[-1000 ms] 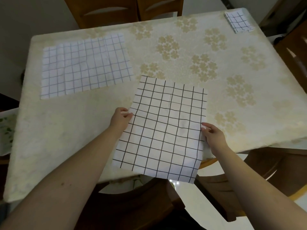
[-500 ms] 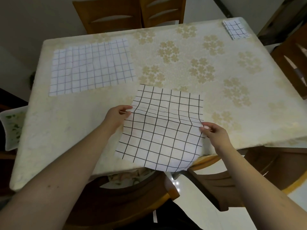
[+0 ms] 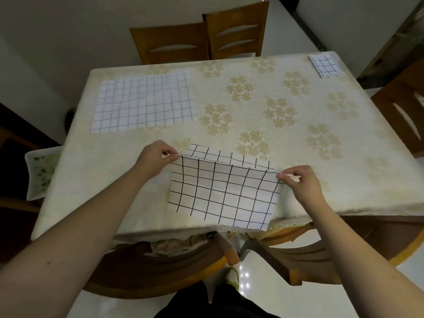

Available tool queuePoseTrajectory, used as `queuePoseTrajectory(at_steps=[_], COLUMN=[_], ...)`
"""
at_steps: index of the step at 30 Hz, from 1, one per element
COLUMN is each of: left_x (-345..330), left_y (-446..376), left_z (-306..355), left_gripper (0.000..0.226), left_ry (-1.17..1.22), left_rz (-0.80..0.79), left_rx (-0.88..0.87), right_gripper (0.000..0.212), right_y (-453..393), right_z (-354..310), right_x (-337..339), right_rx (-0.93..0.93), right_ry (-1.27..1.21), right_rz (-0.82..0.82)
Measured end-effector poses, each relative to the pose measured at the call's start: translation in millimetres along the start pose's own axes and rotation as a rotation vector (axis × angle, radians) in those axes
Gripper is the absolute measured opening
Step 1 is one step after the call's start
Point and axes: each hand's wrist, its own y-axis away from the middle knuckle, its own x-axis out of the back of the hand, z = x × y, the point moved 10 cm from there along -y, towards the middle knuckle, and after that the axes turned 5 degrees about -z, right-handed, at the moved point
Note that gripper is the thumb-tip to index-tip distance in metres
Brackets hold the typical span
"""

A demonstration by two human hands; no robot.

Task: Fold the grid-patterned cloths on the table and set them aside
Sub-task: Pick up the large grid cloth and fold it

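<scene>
At the near edge of the table (image 3: 298,138), we pinch the bold-grid cloth (image 3: 220,193) at its two upper corners, left hand (image 3: 156,159) and right hand (image 3: 300,182), fingers closed on the doubled fabric. A paler grid cloth (image 3: 144,102) lies flat far left; a small folded cloth (image 3: 324,65) sits at the far right corner.

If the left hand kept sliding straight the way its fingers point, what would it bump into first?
The left hand pinches the black-grid cloth with its fingers pointing right, along the cloth's raised edge. Going straight on, it would probably meet the right hand gripping the other corner first, though depth is hard to judge.
</scene>
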Motion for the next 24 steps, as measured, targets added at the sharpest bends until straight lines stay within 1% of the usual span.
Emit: queuePoseTrajectory(at_steps=[2,3,5,7,11,18,22,24], left_x=[7.4,10.2,13.9,15.1,23.4,34.6,29.3,24.3], left_y=[4.6,8.0,16.9,26.2,40.8,55.2,54.8,50.9], left_z=[3.1,4.5,4.4,3.3,8.9,0.2,-28.1,-48.3], left_gripper=[0.008,0.007,0.007,0.005,0.008,0.008,0.006,0.008], left_ry=[-0.024,0.009,0.161,0.323,0.538,0.665,0.715,0.696], left_rz=[-0.01,-0.025,-0.063,-0.097,-0.112,-0.065,-0.006,0.03], left_rx=[-0.021,-0.016,0.044,0.115,0.124,0.203,0.315,0.377], right_gripper=[0.014,0.013,0.009,0.006,0.007,0.01,0.006,0.01], right_y=[0.3,0.8,0.9,-0.2,-1.6,-9.4,-19.7,-28.6], right_z=[-5.5,-8.7,-15.7,-23.0,-35.9,-56.7,-59.9,-54.9], right_x=[4.9,5.3,6.2,7.7,7.8,-1.1,-23.9,-40.0], right_rx=[-0.003,-0.013,-0.019,0.001,0.025,0.034,-0.024,-0.071], right_ry=[-0.122,-0.217,-0.332,-0.373,-0.427,-0.48,-0.508,-0.537], right_rz=[-0.016,-0.04,-0.078,-0.099,-0.12,-0.146,-0.193,-0.224])
